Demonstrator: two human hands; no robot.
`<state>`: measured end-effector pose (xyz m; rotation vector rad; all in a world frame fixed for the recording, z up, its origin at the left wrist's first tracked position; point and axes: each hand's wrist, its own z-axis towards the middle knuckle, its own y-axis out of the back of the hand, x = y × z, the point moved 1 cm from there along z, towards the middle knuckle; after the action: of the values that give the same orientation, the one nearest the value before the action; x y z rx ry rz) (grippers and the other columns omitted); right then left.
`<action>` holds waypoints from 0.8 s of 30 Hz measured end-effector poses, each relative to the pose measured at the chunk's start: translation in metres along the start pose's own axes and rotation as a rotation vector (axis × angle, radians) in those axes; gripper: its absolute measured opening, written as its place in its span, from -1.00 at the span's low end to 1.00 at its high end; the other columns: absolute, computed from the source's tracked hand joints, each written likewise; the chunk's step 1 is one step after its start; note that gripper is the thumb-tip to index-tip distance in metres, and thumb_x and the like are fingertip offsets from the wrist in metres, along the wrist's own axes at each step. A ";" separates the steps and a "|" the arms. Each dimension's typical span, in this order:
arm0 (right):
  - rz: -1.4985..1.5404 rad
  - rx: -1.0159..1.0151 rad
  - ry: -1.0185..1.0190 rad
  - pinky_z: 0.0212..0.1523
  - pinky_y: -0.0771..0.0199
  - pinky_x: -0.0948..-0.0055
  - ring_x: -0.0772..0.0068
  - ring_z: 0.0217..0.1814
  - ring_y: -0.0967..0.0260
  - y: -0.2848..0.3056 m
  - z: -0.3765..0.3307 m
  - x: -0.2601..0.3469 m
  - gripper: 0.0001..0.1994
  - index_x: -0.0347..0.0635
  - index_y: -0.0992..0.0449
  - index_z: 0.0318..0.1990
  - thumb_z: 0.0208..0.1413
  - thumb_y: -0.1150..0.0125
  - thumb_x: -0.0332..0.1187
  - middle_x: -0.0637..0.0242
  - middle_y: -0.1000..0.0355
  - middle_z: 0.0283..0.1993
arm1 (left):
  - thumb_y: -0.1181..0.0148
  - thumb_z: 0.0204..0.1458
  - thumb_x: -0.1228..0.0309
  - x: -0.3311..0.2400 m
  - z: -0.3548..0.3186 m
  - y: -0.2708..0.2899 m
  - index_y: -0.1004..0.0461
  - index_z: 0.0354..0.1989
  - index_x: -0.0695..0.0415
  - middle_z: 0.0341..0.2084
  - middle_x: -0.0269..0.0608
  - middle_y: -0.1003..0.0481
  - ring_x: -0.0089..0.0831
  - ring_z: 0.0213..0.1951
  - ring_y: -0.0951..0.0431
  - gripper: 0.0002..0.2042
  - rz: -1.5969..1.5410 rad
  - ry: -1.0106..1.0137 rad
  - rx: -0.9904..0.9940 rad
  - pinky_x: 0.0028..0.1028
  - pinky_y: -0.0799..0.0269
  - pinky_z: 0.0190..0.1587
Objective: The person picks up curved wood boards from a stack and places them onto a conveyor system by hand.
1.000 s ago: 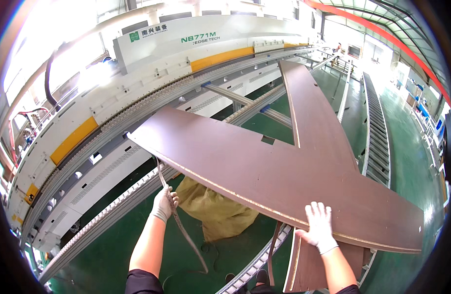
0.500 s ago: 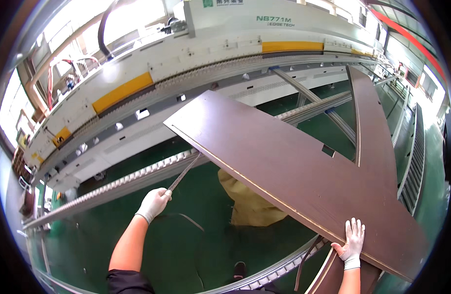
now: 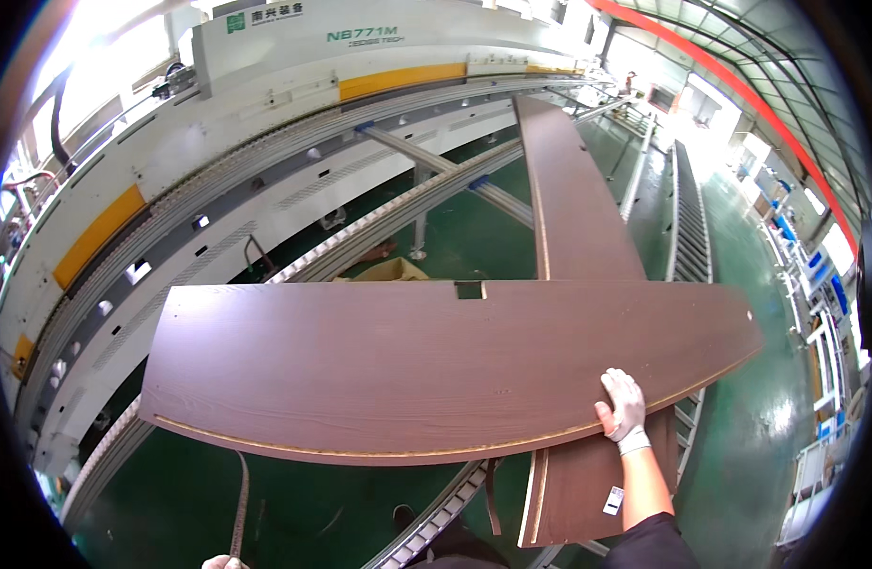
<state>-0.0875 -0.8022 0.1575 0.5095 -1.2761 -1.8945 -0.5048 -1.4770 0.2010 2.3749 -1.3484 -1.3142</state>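
The right hand (image 3: 624, 403), gloved in white, lies flat with fingers spread on the near edge of a long dark brown wood-grain panel (image 3: 426, 370), pressing rather than clasping it. The panel lies crosswise over a second brown panel (image 3: 569, 190) (this one runs away along the roller conveyor (image 3: 398, 213)). The left hand (image 3: 225, 562) barely shows at the lower edge, apparently at a thin strip (image 3: 240, 503); its grip cannot be told.

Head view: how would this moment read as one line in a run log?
right hand: flat on brown panel, near edge | left hand: at frame bottom, off panel | second panel: lies underneath, crosswise
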 end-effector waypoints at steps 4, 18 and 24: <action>-0.011 0.065 0.054 0.42 -0.15 -0.04 -0.19 0.38 -0.26 -0.003 0.020 -0.037 -0.40 -0.28 -0.43 0.23 0.07 -0.14 -0.10 -0.11 -0.37 0.30 | -0.06 0.31 0.15 -0.005 -0.018 0.005 -0.56 0.06 0.15 -0.05 -0.07 -0.57 -0.23 0.04 -0.52 -0.64 0.214 -0.274 -0.324 -0.16 -0.39 0.18; -0.129 0.121 -0.537 0.36 -0.18 -0.31 -0.14 0.52 -0.03 -0.086 0.041 -0.098 -0.40 -0.14 -0.21 0.42 0.27 -0.11 -0.15 0.05 -0.16 0.47 | -0.12 0.20 -0.05 -0.056 0.216 0.043 -0.43 0.18 0.44 0.11 0.22 -0.50 -0.04 0.20 -0.47 -0.31 0.125 -0.103 -0.596 -0.28 -0.30 0.26; -0.115 0.011 -0.769 0.39 0.01 -0.46 -0.03 0.57 0.02 -0.069 0.047 -0.021 -0.37 -0.02 -0.32 0.37 0.18 -0.20 0.00 0.17 -0.14 0.51 | 0.00 0.27 -0.05 -0.032 0.150 0.027 -0.51 -0.09 0.40 -0.19 -0.07 -0.55 -0.31 -0.15 -0.47 -0.41 -0.230 -0.086 -0.402 -0.31 -0.36 0.01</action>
<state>-0.1329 -0.7448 0.1130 -0.1845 -1.7536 -2.2788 -0.6389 -1.4248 0.1416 2.2571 -0.7479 -1.5845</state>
